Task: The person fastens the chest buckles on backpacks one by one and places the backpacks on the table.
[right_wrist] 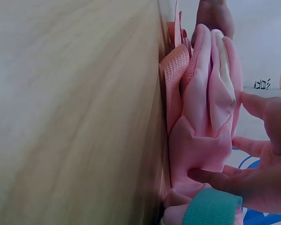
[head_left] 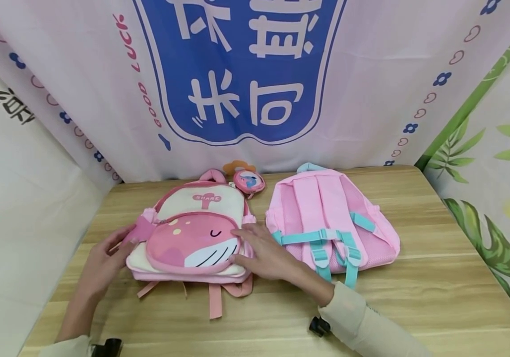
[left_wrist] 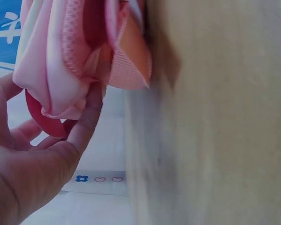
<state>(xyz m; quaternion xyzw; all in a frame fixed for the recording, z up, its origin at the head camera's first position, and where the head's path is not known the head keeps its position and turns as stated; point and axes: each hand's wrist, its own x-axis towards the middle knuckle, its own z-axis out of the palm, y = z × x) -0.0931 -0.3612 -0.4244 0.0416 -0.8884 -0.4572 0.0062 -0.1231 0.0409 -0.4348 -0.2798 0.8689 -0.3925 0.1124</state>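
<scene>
the whale backpack (head_left: 192, 243) lies front up on the left half of the wooden tabletop (head_left: 451, 277), its top near the back curtain (head_left: 371, 74). the left hand (head_left: 105, 258) grips its left side at the tail fin (head_left: 141, 229); the right hand (head_left: 266, 250), fingers spread, touches the whale's right front and the side pocket (right_wrist: 201, 152). a narrow gap parts this bag from the pink-and-teal backpack (head_left: 333, 198), and the right hand lies across it. wood stretches before both bags and widely rightward; the near edge is out of view. the whale backpack's back panel is hidden underneath, some left fingertips disappear behind its side, and the right sleeve (head_left: 380, 327) is cut off below.
</scene>
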